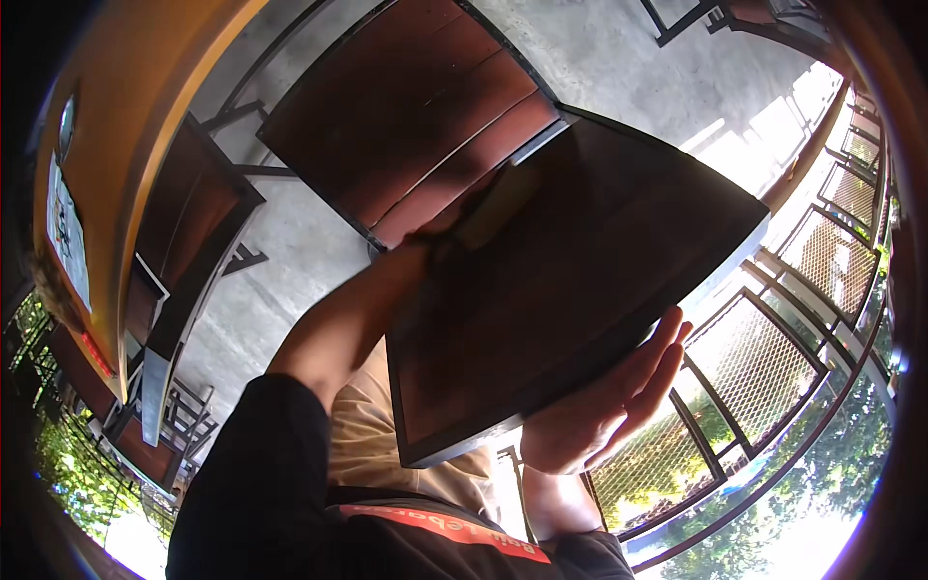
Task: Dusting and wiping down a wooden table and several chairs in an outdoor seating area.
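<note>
A dark panel (580,290) with a thick, straight-edged rim stands tilted close before me, covering much of the middle view. Its far end meets a framed reddish wooden slatted panel (435,109). My left hand (442,239) reaches in at the panels' junction, deep in shadow; its fingers are hard to make out. A pale, roughly rectangular thing (500,206) shows dimly beside it, and whether the hand holds it is unclear. My right hand (616,406) bears against the dark panel's near right edge, its long fingers stretched along the rim and its thumb side partly hidden.
An orange-brown surface (152,94) curves along the left, with a printed sheet (67,232) on it. Beneath it stand dark wooden tables or benches (188,210) on a grey concrete floor (290,254). A metal mesh railing (754,370) runs along the right, with trees beyond it.
</note>
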Available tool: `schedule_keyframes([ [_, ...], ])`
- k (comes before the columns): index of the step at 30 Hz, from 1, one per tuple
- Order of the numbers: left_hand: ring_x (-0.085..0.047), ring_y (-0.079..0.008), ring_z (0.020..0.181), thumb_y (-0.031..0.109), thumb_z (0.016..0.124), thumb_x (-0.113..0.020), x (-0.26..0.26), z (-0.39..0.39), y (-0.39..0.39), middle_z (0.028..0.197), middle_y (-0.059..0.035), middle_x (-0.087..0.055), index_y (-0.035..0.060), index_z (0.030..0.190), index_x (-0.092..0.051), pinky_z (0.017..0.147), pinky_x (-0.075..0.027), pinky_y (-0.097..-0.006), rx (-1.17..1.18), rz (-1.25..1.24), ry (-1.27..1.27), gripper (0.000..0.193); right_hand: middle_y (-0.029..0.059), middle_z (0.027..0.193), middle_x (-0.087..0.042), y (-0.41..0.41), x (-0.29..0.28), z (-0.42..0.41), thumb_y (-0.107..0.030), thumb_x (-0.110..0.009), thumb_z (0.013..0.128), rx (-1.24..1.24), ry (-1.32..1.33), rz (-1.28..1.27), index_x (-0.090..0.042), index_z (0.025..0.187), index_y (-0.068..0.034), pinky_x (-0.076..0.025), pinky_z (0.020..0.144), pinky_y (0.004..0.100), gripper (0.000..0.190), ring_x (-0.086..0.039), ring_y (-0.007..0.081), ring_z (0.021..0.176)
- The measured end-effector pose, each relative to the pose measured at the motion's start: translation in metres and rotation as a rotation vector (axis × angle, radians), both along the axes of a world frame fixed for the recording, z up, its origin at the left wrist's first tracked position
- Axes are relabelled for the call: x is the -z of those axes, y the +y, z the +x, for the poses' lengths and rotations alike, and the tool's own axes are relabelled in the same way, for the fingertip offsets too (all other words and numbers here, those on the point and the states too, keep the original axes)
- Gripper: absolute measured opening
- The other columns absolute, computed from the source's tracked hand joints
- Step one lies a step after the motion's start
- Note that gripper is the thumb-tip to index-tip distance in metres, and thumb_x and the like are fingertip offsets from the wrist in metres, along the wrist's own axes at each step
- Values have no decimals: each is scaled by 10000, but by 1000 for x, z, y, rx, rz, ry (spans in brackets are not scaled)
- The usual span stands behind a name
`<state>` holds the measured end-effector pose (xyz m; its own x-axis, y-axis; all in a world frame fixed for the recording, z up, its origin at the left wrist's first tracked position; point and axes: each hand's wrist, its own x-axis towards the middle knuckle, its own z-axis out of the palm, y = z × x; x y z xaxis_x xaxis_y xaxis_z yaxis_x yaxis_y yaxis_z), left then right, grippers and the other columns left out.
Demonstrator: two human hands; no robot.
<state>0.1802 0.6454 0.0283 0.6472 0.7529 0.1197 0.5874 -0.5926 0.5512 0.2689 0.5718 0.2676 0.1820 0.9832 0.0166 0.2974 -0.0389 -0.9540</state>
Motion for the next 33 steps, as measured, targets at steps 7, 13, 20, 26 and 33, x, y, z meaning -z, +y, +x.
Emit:
schedule_keyframes([
  [7,-323,-278,1401,233,974,-463,-66,-58,-53,1547,-140,-288,33,1474,-307,1146,-260,-392,63,224,846,561,254,1531,-213,28,4,13,-460,-356,991,16,-157,63,-236,1479,-1,-22,1177,521,681,-78,367,1471],
  [13,-309,-312,1406,152,893,-503,-31,-108,-106,1544,-175,-280,37,1473,-313,1136,-275,-383,-417,-537,-263,621,309,1487,-309,39,14,-13,-460,-392,973,32,-167,104,-349,1418,72,-16,1168,557,695,-98,402,1464],
  [20,-261,-315,1431,134,904,-539,-26,-150,-106,1567,-166,-227,38,1503,-249,1118,-305,-412,-370,-531,-135,673,155,1592,-137,47,8,-30,-522,-232,1007,-153,-215,97,-149,1515,-75,-146,1191,486,681,-87,312,1480],
  [26,-280,-325,1422,299,919,-496,111,-263,-88,1552,-124,-274,89,1477,-311,1143,-271,-455,-461,53,672,624,146,1568,-231,45,2,-100,-593,-232,980,-128,-481,-118,-264,1477,-9,-182,1179,499,768,-160,348,1461],
  [33,-293,-387,1395,331,896,-565,106,-339,-22,1504,-201,-312,77,1448,-343,1117,-290,-505,-814,20,292,647,189,1486,-381,91,-3,-147,-449,-391,990,-545,-602,32,-395,1409,-3,-226,1159,525,611,-281,401,1411],
])
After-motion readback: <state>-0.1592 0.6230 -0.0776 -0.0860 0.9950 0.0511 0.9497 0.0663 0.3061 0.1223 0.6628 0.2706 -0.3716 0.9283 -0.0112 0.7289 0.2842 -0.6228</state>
